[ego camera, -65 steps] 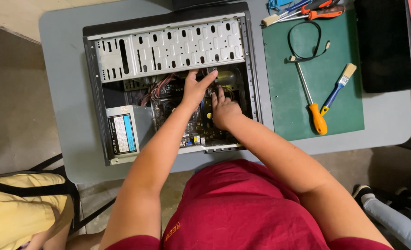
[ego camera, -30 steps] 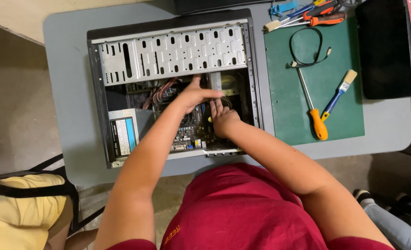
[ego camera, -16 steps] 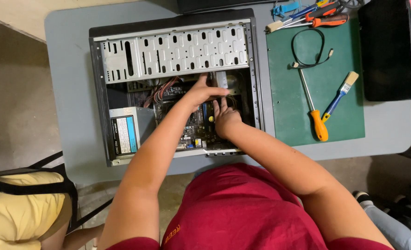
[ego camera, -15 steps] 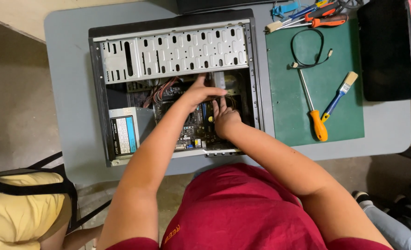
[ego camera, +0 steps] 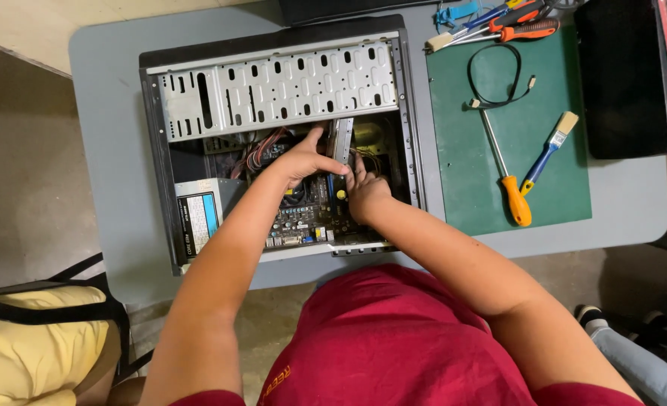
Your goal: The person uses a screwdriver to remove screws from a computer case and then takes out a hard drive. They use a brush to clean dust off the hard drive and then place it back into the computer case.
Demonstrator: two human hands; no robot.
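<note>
An open black computer case (ego camera: 153, 150) lies on its side on the grey table (ego camera: 108, 68). Both my hands are inside it, over the green motherboard (ego camera: 303, 222). My left hand (ego camera: 300, 159) grips the far end of a narrow silver-edged card (ego camera: 342, 139) that stands upright in the board, thumb pointing up along it. My right hand (ego camera: 365, 194) has its fingers curled on the card's near end, beside a yellow part. The card's lower edge is hidden by my fingers.
A silver drive cage (ego camera: 273, 86) fills the case's far half, and a power supply (ego camera: 197, 222) sits at its near left. The green mat (ego camera: 461, 188) to the right holds an orange-handled screwdriver (ego camera: 505, 177), a blue brush (ego camera: 548, 150) and a black cable loop (ego camera: 499, 75). More tools (ego camera: 499, 22) lie at the back.
My left hand's spread fingers have closed around the card's far end. My right hand has stayed at the near end. The view has barely shifted.
</note>
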